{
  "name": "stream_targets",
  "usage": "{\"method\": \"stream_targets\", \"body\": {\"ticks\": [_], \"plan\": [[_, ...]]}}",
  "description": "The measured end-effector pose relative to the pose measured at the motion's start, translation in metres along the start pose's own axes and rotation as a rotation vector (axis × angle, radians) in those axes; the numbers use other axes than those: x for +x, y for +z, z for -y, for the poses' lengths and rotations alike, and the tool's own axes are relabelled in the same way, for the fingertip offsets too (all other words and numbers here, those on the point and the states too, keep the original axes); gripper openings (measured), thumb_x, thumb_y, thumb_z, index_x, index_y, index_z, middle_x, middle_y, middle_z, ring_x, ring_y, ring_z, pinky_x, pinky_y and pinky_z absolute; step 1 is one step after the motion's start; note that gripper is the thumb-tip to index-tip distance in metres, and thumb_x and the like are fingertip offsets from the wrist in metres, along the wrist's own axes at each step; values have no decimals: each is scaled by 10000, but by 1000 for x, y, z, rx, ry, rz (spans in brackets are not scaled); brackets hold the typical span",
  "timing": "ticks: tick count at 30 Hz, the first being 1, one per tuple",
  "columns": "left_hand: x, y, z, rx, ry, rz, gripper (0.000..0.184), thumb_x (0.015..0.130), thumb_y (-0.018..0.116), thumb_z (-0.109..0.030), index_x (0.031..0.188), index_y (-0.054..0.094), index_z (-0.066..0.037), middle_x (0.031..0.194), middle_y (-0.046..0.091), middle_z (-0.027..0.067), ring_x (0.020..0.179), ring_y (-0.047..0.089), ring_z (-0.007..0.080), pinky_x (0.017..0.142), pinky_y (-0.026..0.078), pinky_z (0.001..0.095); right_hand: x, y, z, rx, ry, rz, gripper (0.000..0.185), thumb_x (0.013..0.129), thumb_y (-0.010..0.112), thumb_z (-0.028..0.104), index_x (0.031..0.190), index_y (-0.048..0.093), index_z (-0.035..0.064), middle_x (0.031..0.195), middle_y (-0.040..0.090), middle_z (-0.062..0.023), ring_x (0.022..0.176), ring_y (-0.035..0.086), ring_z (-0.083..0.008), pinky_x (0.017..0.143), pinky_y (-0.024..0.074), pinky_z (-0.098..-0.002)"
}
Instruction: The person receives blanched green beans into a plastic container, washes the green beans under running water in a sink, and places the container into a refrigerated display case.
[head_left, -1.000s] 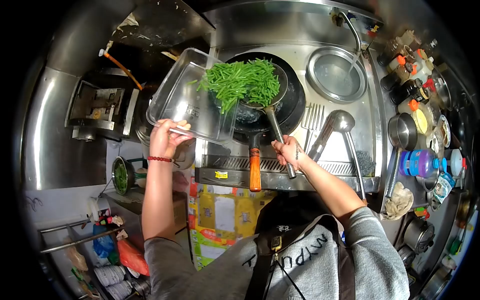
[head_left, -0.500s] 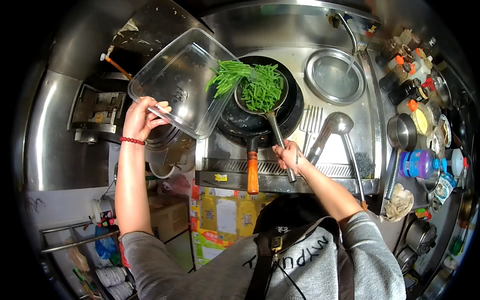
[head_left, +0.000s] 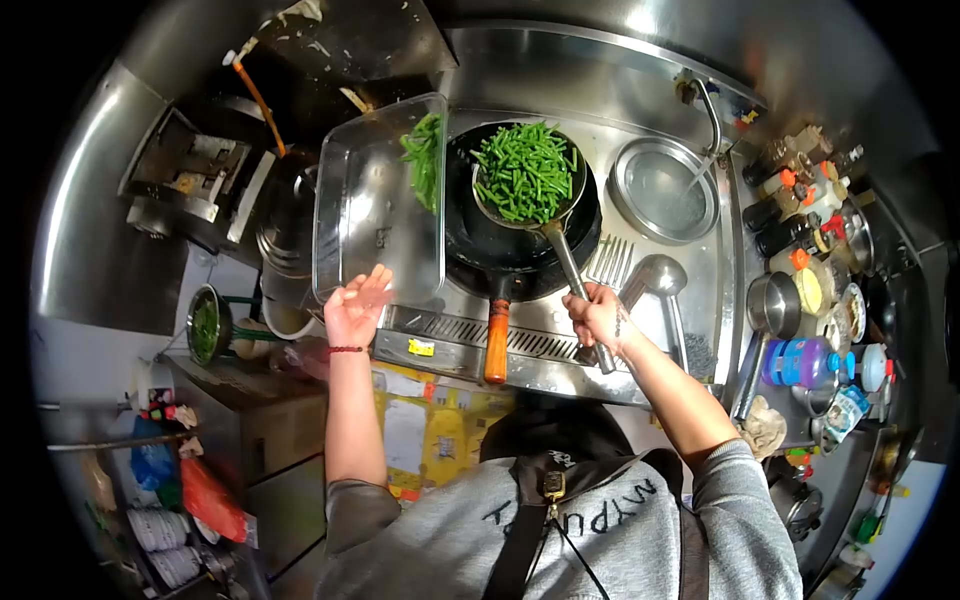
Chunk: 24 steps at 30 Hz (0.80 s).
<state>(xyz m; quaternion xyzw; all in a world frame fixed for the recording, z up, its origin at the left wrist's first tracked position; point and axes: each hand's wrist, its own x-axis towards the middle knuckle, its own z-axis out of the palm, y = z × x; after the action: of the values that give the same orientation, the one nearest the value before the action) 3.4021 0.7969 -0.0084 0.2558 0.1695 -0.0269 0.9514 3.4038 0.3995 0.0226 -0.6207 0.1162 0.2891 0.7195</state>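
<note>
My left hand (head_left: 355,312) grips the near edge of a clear plastic container (head_left: 346,235), held left of the wok. Some cut green beans (head_left: 425,165) lie along its right side. My right hand (head_left: 598,318) is closed around the metal handle of a round, long-handled scoop (head_left: 563,250). A heap of cut green beans (head_left: 530,172) fills the scoop and hides its bottom. The scoop is over a black wok (head_left: 478,255) on the stove, and the wok's wooden handle (head_left: 497,340) points toward me.
A metal ladle (head_left: 662,275) and a slotted spatula (head_left: 611,260) lie right of the wok. Behind them, water runs from a faucet (head_left: 712,110) into a metal basin (head_left: 665,190). Bottles and seasoning containers (head_left: 800,190) crowd the right side. A bowl of greens (head_left: 208,325) stands at left.
The container has moved away from the scoop and turned more upright in view. The beans that lay across its edge toward the scoop are now apart from it; the heap in the scoop looks larger.
</note>
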Motion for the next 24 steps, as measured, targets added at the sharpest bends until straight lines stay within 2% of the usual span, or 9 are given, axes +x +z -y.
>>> {"method": "stream_targets", "body": {"ticks": [6,8,11,14,15,17,18,19,24], "plan": [[3,8,6,78,246,-141,121,795,492,-75,907,532,-54,1124,542,271,1056,534,420,818,482,583,-23,8,43,-4,-4,16,169,858,543,107,750,425,52,523,415,15,356,382,-74,324,309,-224],[4,27,9,132,292,-221,177,762,529,-10,918,480,-78,1018,573,222,978,577,369,771,497,590,-29,8,54,-33,-55,12,170,853,546,111,745,434,41,505,428,1,346,383,-85,325,308,-228],[8,64,32,223,367,-318,172,767,560,-42,895,468,-107,941,594,164,896,603,316,714,527,543,-45,19,77,-255,-143,-62,178,855,550,125,757,449,17,487,438,-11,338,394,-95,333,312,-243],[38,80,65,144,313,-241,258,776,585,-38,938,413,-140,857,583,120,803,613,272,651,534,530,-52,33,94,-385,-230,-103,174,860,553,127,790,458,0,508,456,-11,335,384,-82,332,303,-235],[44,90,75,113,277,-210,283,777,589,-37,953,395,-143,849,579,115,795,612,267,640,535,526,-43,29,90,-508,-224,-140,189,842,571,126,822,472,-34,526,502,-77,388,473,-164,386,381,-294],[53,113,93,99,259,-178,283,774,590,-43,944,385,-138,849,571,113,767,612,256,618,540,500,-26,29,71,-943,-532,-314,223,815,590,119,851,478,-71,565,540,-178,516,568,-305,506,452,-375],[57,125,100,120,304,-212,129,792,536,-30,892,457,-54,892,571,197,795,609,330,684,543,565,-25,31,66,-1018,-568,-349,232,799,588,104,868,469,-84,603,544,-246,659,584,-423,620,464,-431],[53,138,104,141,327,-217,121,779,534,-24,882,472,-6,900,559,208,809,604,322,696,545,559,-24,34,59,-1046,-659,-402,200,802,567,81,885,465,-71,640,557,-273,688,581,-446,609,460,-463],[68,109,113,88,163,-159,173,754,520,-43,885,488,65,897,533,209,871,567,309,771,532,546,-22,23,38,-1206,-611,-428,177,824,503,63,940,437,-53,768,558,-323,712,571,-466,614,458,-508]]}}
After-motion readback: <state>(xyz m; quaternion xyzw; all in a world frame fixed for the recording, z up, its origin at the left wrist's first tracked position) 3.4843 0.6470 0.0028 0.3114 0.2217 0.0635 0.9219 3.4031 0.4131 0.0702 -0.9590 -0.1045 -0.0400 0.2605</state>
